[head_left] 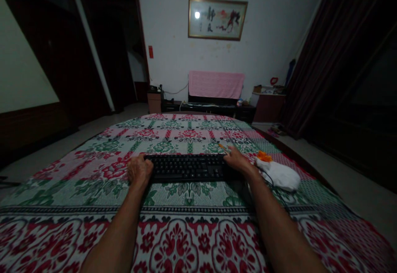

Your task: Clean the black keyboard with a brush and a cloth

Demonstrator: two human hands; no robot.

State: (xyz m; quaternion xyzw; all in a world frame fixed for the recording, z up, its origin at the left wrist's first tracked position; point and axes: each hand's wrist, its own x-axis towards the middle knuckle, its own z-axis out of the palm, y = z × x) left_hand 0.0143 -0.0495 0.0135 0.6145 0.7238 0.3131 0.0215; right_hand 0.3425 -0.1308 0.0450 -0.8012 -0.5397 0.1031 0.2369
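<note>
A black computer keyboard lies flat across the patterned cloth, its keys facing up. My left hand is closed around the keyboard's left end, thumb on the near side. Over the right end of the keyboard, my right hand pinches a slim orange-tipped stick, like a small brush; its exact kind is too small to tell. The tip points away to the upper left, beyond the keyboard's back edge. My right hand and forearm hide part of the keyboard's number pad end.
Right of my right forearm lies a white cloth bundle with an orange piece at its end. A black cable runs beside it. The floral cloth covers the bed-like surface. A pink towel hangs by the far wall.
</note>
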